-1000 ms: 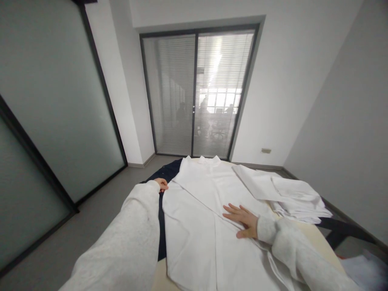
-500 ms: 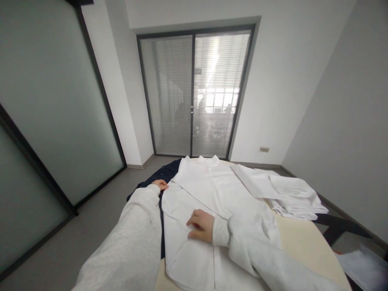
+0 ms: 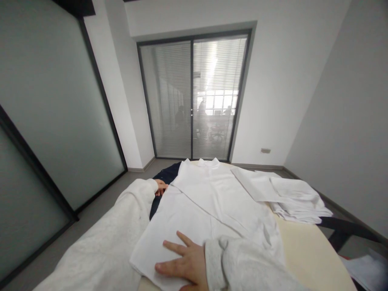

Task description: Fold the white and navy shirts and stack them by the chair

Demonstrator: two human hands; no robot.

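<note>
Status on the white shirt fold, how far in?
Early. Done: white shirt lies flat on the table, collar far, one diagonal fold across it; a stack of white garments sits to the right. In hand: right hand presses flat on the near hem, left hand at the far left edge. Left: remaining folds, apparently.

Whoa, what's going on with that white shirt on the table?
A person has a white shirt spread out on the table. Their right hand lies flat, fingers apart, on the shirt's near part. Their left hand is at its left edge, beside a dark garment. Folded white clothes lie to the right.
</note>
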